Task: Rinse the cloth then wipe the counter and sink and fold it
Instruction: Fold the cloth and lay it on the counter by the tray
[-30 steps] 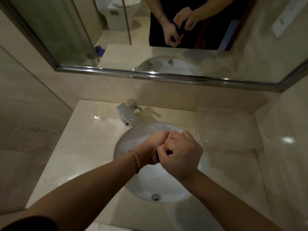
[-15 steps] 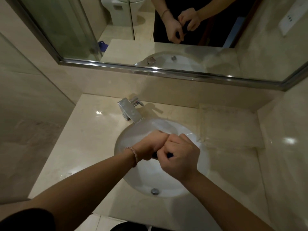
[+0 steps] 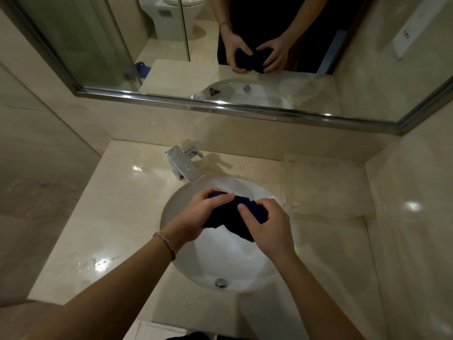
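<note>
Two hands work one dark blue cloth [image 3: 235, 214] here: your left hand [image 3: 196, 217] curls round its left end and your right hand [image 3: 267, 229] clenches its right end, with the bunched middle sagging between them. You hold it in the air above the one white sink [image 3: 186, 209], just in front of the single chrome faucet [image 3: 182, 166]. One drain plug [image 3: 220, 282] sits at the near side of the bowl. One braided bracelet [image 3: 166, 244] circles your left wrist. The beige counter [image 3: 117, 217] surrounds the basin, and one mirror [image 3: 269, 57] above it shows both hands gripping the cloth.
</note>
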